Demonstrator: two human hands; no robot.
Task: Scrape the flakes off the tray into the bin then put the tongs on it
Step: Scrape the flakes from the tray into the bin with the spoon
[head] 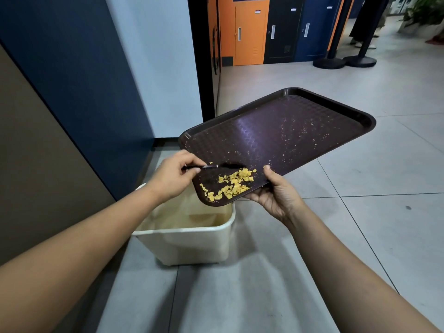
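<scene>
The right hand (276, 195) grips the near edge of the dark brown tray (300, 121), thumb on top, and holds it tilted, its near left corner lowest, above the cream bin (192, 239) on the floor. The left hand (173, 176) pinches the tongs (216, 166), whose tip lies on the tray just beyond the yellow flakes (230, 186) heaped at that low corner. Fine crumbs dot the far right of the tray.

Coloured lockers (269, 32), stanchion bases (346, 61), perhaps a plant (425, 13)

Bright even light, glare on tray (252, 133), blurred tongs (216, 166), wide-angle edge distortion
</scene>
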